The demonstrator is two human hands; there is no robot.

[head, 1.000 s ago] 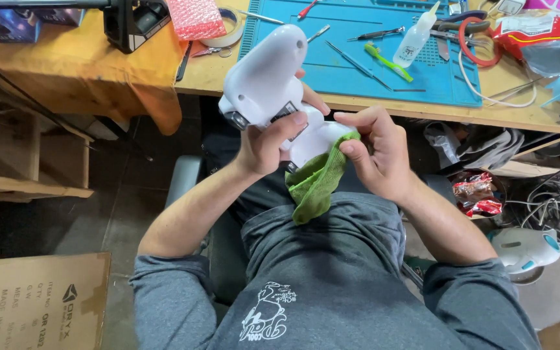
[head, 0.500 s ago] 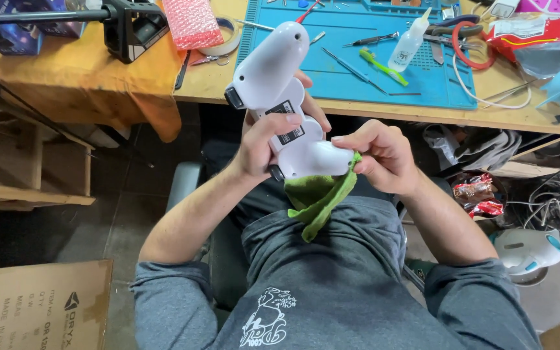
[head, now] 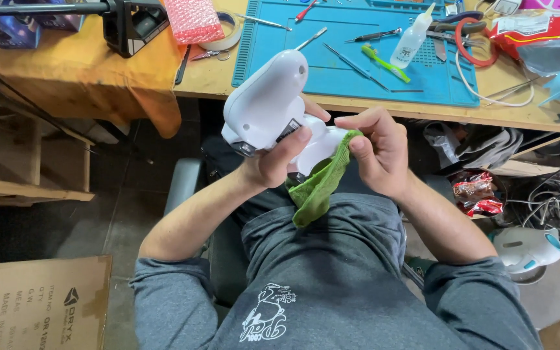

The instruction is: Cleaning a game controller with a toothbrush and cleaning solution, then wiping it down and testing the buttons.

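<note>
White plastic appliance housing (head: 267,104) held above lap, just short of workbench edge (head: 358,110). Left hand (head: 273,162) closed around lower body, thumb across dark panel. Right hand (head: 377,152) pinched shut on green cloth (head: 319,185), pressed against housing's white handle end; cloth tail hangs toward lap. Housing judged rigid, light, smooth and slippery; waist is best gripped. Cloth soft, limp. Beyond hands: blue work mat (head: 358,52) crowded with tools, glue bottle (head: 413,39). Open room only left of left hand.
</note>
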